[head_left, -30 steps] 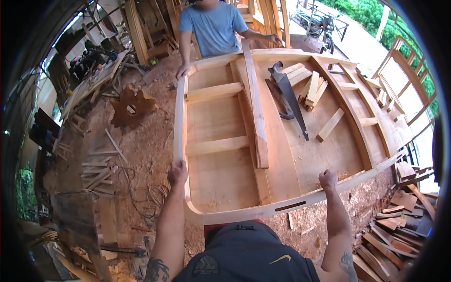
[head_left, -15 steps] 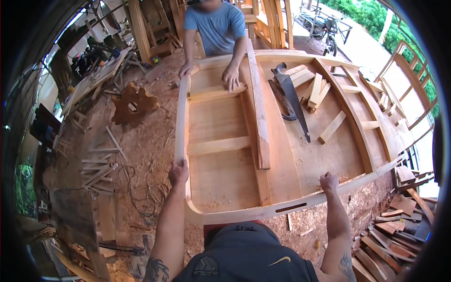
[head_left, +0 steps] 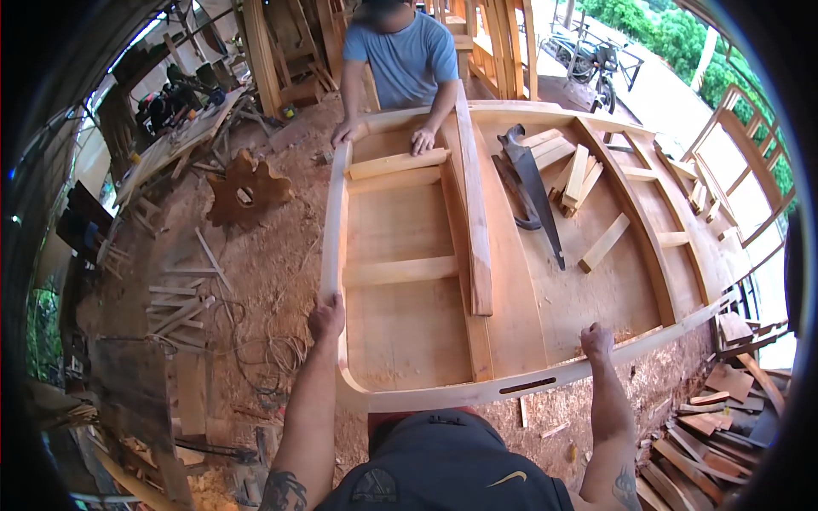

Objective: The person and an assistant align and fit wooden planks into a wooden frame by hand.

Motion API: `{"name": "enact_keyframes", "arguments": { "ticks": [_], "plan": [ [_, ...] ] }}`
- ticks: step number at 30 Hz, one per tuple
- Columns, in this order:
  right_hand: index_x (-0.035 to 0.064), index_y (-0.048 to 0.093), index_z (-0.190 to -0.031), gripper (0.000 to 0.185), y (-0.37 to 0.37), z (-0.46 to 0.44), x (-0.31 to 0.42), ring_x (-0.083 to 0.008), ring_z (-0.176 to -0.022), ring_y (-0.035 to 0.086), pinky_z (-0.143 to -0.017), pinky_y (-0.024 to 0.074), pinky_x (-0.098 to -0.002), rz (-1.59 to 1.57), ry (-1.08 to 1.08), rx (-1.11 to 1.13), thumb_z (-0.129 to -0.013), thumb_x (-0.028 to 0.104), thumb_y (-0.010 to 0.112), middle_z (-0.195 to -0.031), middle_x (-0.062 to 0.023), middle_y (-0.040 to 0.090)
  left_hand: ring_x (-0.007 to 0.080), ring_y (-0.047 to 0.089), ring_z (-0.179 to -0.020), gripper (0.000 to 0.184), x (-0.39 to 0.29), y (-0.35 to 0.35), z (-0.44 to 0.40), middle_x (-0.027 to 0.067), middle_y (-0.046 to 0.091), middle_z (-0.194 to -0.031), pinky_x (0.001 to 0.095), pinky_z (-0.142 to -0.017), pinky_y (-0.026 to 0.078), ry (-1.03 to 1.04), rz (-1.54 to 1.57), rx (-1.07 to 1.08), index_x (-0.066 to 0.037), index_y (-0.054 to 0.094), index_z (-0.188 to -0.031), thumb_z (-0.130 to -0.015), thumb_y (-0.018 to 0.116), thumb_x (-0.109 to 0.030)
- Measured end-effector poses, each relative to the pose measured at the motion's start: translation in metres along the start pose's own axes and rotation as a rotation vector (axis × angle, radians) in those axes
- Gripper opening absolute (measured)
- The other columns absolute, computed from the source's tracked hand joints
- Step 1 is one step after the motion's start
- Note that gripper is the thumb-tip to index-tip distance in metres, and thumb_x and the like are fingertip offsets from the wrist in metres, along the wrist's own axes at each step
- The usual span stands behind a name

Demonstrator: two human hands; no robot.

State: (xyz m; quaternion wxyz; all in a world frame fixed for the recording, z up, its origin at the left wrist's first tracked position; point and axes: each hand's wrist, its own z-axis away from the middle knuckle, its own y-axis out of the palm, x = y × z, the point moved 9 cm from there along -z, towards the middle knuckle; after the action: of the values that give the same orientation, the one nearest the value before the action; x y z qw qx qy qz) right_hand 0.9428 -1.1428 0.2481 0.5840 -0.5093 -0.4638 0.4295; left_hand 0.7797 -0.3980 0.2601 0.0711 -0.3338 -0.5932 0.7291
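A large wooden panel frame [head_left: 443, 398] with a rounded corner lies in front of me. My left hand [head_left: 326, 318] is closed around its left edge, fingers partly hidden. My right hand [head_left: 596, 341] makes a fist just over the front rail, and whatever is inside it is hidden. Between my hands, a slot [head_left: 527, 386] is cut in the rail. A long board [head_left: 476, 221] lies lengthwise over the frame, pointing away from me. To its right, a handsaw [head_left: 532, 192] rests on the panel beside a second, dark-bladed tool [head_left: 516, 198].
Across the frame stands a person in a blue shirt [head_left: 405, 64], one hand on the corner, the other on a short wooden strip [head_left: 397, 163]. Short blocks [head_left: 579, 180] lie on the panel. A wood slab [head_left: 247, 189], cord [head_left: 277, 358] and scrap pile [head_left: 707, 434] surround it.
The other person's hand has come down onto the short strip. My view has shifted slightly, and the frame sits a little lower in it. My hands keep their places.
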Motion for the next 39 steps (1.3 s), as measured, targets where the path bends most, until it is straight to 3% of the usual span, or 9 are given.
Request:
{"name": "enact_keyframes", "arguments": {
  "ticks": [11,14,17,39],
  "plan": [
    [0.0025,0.071,-0.09,0.033,-0.0009,0.0007,0.0011,-0.0399,-0.091,0.068,-0.087,0.0513,-0.0482,-0.008,-0.024,0.006,-0.085,0.03,0.055,-0.091,-0.0242,0.071,0.0477,0.065,-0.102,0.068,0.0004,0.0011,0.0008,0.0326,0.066,-0.107,0.0533,-0.09,0.051,0.002,-0.003,0.013,0.0,0.053,-0.12,-0.094,0.043,-0.062],
    [0.0027,0.071,-0.091,0.033,-0.0026,0.0012,0.0019,-0.0404,-0.092,0.068,-0.087,0.0512,-0.0487,-0.018,-0.021,0.012,-0.085,0.031,0.054,-0.092,-0.0244,0.071,0.0463,0.066,-0.1,0.068,0.0021,0.0034,-0.0008,0.0305,0.068,-0.104,0.053,-0.087,0.052,-0.004,-0.022,0.016,-0.003,0.049,-0.13,-0.093,0.045,-0.06],
    [0.0033,0.071,-0.091,0.033,0.0009,-0.0001,-0.0009,-0.0413,-0.093,0.067,-0.087,0.0509,-0.0498,-0.024,-0.014,0.018,-0.085,0.031,0.053,-0.093,-0.025,0.07,0.0477,0.065,-0.102,0.068,-0.0019,-0.002,0.0029,0.0325,0.066,-0.106,0.0534,-0.09,0.051,-0.008,-0.001,0.021,0.0,0.052,-0.12,-0.094,0.044,-0.062],
    [0.0023,0.071,-0.09,0.032,0.0012,-0.0003,-0.0001,-0.0401,-0.089,0.069,-0.084,0.0525,-0.0482,-0.007,-0.036,-0.012,-0.084,0.029,0.056,-0.089,-0.0246,0.071,0.0475,0.065,-0.103,0.068,0.0002,-0.001,0.0021,0.0319,0.066,-0.107,0.0538,-0.09,0.051,-0.027,0.008,0.008,-0.001,0.054,-0.121,-0.092,0.046,-0.062]
  ]
}}
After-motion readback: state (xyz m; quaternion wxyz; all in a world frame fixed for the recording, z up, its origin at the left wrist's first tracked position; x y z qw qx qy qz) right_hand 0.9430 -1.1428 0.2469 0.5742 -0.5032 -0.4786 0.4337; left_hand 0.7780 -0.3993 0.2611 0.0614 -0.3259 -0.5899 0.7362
